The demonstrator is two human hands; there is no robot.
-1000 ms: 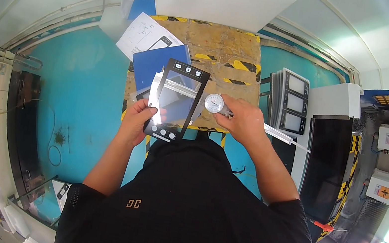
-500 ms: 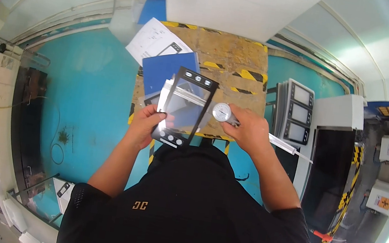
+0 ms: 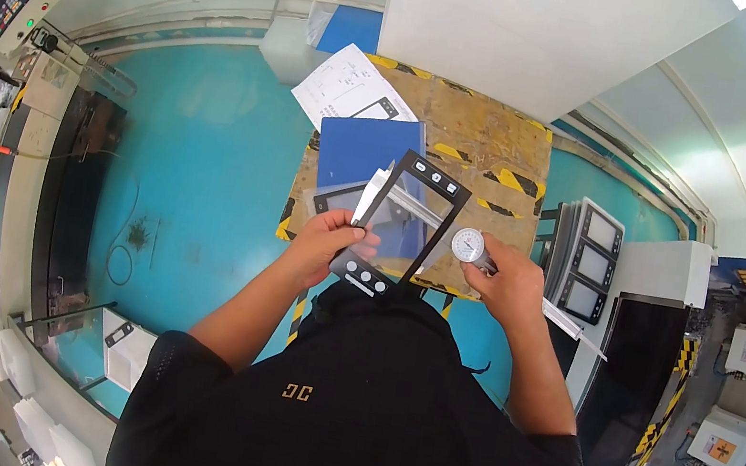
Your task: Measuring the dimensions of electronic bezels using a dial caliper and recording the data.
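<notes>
My left hand point(image 3: 325, 243) grips the left edge of a clear glass panel point(image 3: 407, 229) with a black printed border, its fingers showing through the glass. The panel is tilted, with small windows at its top end and round ones at its bottom end. Closed around a dial caliper point(image 3: 468, 244) is my right hand point(image 3: 512, 283), at the panel's right side. The caliper's beam runs across behind the glass, its jaws near the panel's left edge; whether they touch is unclear. Beneath, a blue folder point(image 3: 361, 149) lies on the table, with another black-bordered panel point(image 3: 334, 200) on it.
A drawing sheet point(image 3: 341, 88) lies partly under the folder on the worn wooden table point(image 3: 494, 131), which has yellow-black tape. Bordered panels point(image 3: 592, 261) stand in a rack to the right. Machines flank both sides, with a control panel point(image 3: 14, 1) at far left.
The whole view has shifted, so table, hands and panel appear farther right. Both hands keep their holds on the panel and caliper, with little change between them.
</notes>
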